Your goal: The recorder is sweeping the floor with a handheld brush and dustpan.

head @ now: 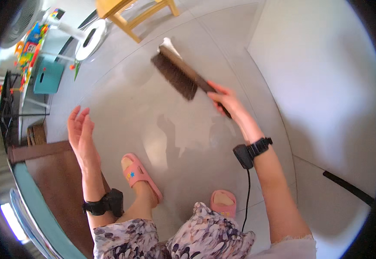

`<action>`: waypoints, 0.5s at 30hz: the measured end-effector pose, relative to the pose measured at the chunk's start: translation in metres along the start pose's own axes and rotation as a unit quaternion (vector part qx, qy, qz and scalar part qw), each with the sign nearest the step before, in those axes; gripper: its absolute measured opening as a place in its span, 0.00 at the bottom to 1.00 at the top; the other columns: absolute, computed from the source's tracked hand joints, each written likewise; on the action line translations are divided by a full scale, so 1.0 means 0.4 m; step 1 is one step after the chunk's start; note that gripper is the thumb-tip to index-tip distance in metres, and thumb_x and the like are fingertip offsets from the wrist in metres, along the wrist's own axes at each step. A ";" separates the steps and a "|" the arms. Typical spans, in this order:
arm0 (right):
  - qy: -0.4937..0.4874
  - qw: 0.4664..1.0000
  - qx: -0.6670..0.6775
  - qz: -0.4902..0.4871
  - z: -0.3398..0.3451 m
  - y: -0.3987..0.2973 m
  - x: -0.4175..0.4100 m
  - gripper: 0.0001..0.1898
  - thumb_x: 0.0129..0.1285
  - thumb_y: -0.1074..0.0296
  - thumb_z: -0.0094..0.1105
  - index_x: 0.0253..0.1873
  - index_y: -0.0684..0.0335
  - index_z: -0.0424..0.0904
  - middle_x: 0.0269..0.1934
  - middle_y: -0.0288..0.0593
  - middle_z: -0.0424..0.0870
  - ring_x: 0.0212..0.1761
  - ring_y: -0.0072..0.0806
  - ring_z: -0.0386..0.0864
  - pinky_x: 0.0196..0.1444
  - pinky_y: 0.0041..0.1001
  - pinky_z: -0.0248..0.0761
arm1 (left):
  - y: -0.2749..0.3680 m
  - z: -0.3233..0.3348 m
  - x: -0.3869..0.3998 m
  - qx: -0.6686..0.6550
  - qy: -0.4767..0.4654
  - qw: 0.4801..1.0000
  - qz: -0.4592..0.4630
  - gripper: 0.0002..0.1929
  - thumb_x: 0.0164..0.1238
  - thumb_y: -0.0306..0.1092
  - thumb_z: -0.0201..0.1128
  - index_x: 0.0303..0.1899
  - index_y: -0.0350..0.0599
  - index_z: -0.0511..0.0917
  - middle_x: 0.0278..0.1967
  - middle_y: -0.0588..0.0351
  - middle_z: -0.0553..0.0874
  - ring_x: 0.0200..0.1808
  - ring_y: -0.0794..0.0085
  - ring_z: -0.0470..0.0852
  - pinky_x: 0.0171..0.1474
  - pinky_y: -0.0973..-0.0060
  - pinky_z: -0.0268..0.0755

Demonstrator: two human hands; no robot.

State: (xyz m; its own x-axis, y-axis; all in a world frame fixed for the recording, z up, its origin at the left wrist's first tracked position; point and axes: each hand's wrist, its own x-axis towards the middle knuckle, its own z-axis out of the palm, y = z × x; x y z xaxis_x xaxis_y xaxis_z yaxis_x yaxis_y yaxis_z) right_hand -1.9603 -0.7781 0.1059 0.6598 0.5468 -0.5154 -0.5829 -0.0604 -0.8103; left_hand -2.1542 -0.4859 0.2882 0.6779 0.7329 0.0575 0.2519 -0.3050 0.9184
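My right hand (225, 98) grips the dark handle of a wooden hand brush (184, 68) with dark brown bristles. The brush points up and to the left, over the grey tiled floor (123, 106). A small white object (171, 47) shows just behind the brush's far end; the brush partly hides it, and I cannot tell what it is. My left hand (81, 129) is empty, its fingers apart and loosely bent, above the floor beside a brown wooden piece of furniture (55, 174). A black strapped device sits on each wrist, and a cable hangs from the right one.
A yellow wooden stool (136, 19) stands at the top, near a white pedestal fan's base (92, 39). Colourful toy blocks (32, 48) lie on a table at the left, above a teal box (48, 77). A white panel (317, 77) rises on the right. Pink slippers (139, 176) are on my feet.
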 end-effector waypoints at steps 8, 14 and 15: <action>-0.154 0.985 0.080 0.020 0.147 0.007 -0.130 0.30 0.64 0.62 0.59 0.70 0.48 0.61 0.19 0.29 0.70 0.15 0.13 0.64 0.16 0.18 0.59 | -0.106 0.081 0.095 -0.058 -0.049 0.994 -0.083 0.24 0.69 0.35 0.57 0.63 0.44 0.63 0.56 0.52 0.75 0.61 0.69 0.69 0.61 0.66 0.60; -0.228 0.964 -0.060 0.121 0.305 0.105 -0.132 0.28 0.64 0.59 0.59 0.69 0.42 0.64 0.20 0.28 0.69 0.17 0.12 0.63 0.17 0.16 0.57 | -0.144 0.143 0.237 -0.124 -0.082 0.987 -0.067 0.25 0.69 0.34 0.57 0.63 0.42 0.61 0.56 0.49 0.74 0.60 0.68 0.71 0.61 0.67 0.61; -0.204 0.968 -0.087 0.122 0.321 0.113 -0.102 0.27 0.64 0.57 0.59 0.68 0.41 0.64 0.20 0.27 0.69 0.17 0.12 0.62 0.18 0.15 0.56 | -0.144 0.131 0.270 -0.126 -0.085 0.987 -0.062 0.25 0.69 0.34 0.57 0.63 0.42 0.61 0.56 0.49 0.74 0.60 0.68 0.71 0.61 0.67 0.61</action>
State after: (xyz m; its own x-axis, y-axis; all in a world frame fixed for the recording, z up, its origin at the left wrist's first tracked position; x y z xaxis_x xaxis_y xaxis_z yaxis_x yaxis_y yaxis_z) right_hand -2.0745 -0.6959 0.1263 0.2508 0.7806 -0.5724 -0.5860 -0.3482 -0.7317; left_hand -2.0595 -0.4211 0.2212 0.7636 0.6366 -0.1076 0.1750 -0.0437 0.9836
